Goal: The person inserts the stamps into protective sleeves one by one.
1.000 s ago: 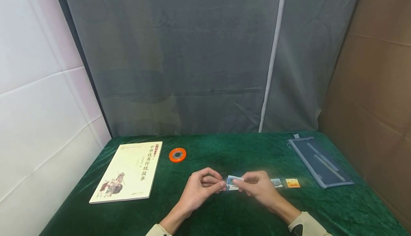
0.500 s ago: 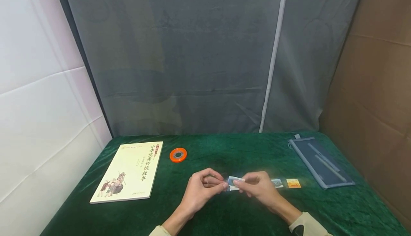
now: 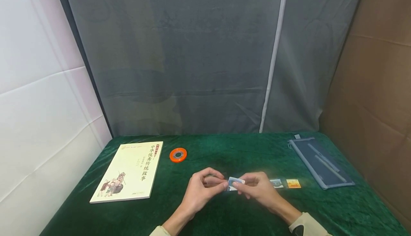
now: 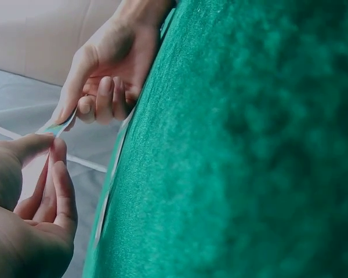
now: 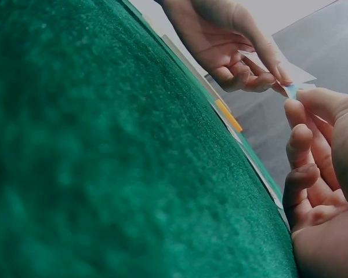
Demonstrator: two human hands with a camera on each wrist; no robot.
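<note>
My right hand pinches a small blue-and-white stamp between thumb and forefinger. Opposite it, my left hand pinches a thin clear plastic piece, which looks like a small sleeve. Its thumb and forefinger tips are right at the stamp's near-left edge, where stamp and plastic overlap. In the left wrist view the stamp bends slightly between the two hands, held above the green cloth. A second bluish stamp and an orange-yellow one lie on the cloth beyond the right hand.
A cream book lies at the left of the green cloth. Beside it sits an orange ring-shaped disc. A dark mesh zip pouch, with thin items inside, lies at the right. Grey, white and brown screens surround the table.
The stamp has tilted a little and its free corner has dropped slightly. Both hands stay almost in place, fingertips still together at its edge.
</note>
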